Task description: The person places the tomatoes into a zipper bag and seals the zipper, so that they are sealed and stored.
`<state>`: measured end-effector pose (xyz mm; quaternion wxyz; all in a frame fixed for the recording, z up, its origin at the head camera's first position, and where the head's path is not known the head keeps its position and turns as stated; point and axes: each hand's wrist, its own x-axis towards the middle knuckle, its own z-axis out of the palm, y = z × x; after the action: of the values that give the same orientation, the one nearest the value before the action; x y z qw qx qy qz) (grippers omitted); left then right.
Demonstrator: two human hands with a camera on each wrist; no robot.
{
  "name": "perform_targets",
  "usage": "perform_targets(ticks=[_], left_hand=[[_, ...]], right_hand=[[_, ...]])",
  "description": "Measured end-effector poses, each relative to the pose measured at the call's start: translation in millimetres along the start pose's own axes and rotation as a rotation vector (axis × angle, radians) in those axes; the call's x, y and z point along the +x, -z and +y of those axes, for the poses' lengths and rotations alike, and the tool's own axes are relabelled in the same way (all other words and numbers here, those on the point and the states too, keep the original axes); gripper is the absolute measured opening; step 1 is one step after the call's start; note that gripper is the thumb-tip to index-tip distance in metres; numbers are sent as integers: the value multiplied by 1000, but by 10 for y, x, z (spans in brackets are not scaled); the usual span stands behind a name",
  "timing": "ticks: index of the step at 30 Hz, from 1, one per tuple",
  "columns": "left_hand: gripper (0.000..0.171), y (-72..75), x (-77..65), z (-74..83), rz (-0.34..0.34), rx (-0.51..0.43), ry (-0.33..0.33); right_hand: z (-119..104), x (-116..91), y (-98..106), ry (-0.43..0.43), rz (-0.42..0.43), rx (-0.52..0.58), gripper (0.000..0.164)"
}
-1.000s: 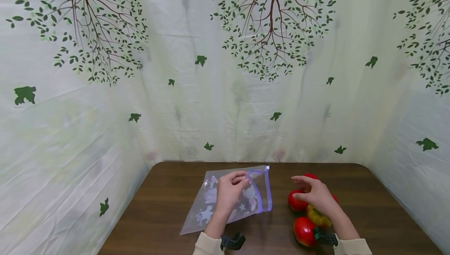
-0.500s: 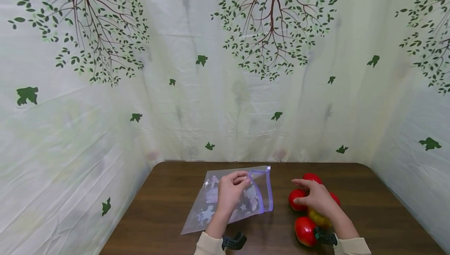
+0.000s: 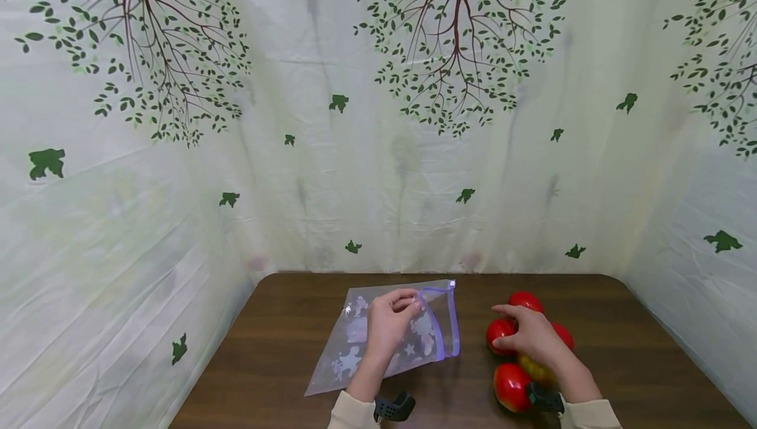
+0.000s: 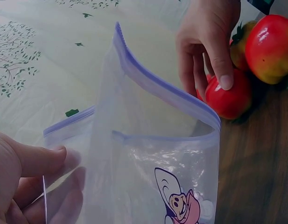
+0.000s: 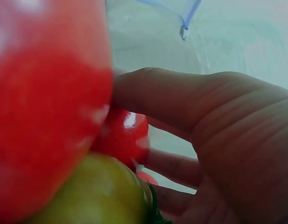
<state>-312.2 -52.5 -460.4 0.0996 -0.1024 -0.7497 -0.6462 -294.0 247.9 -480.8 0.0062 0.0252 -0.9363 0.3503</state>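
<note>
Bare wood shows on the table (image 3: 472, 316), a lane between the plastic bag (image 3: 353, 330) and the red fruit (image 3: 499, 334) pinched by the right grip (image 3: 537, 337)! The bag's mouth gapes toward that lane, a way in, framed by purple rims (image 3: 455, 325). Tight around the right grip, though: far red fruit (image 3: 526, 299) ahead, side red fruit (image 3: 564, 335) to its right, yellow-green fruit (image 3: 535, 370) beneath, near red fruit (image 3: 511, 387) behind. Beyond, the curtain (image 3: 402, 219) walls the far edge.

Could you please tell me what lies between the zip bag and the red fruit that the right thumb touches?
In the head view, only a bare strip of brown tabletop lies between the zip bag and that red fruit.
</note>
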Motion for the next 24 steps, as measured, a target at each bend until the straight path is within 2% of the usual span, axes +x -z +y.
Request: perform_targets(ticks=[8,24], left_hand=[[17,-13,2,22,7,-4,-4],[17,-22,-6,26,7,-4,-3]], right_hand=[[-35,-5,-16,17,-12,-61,70],[-26,13,-72,44,-2,-98,67]])
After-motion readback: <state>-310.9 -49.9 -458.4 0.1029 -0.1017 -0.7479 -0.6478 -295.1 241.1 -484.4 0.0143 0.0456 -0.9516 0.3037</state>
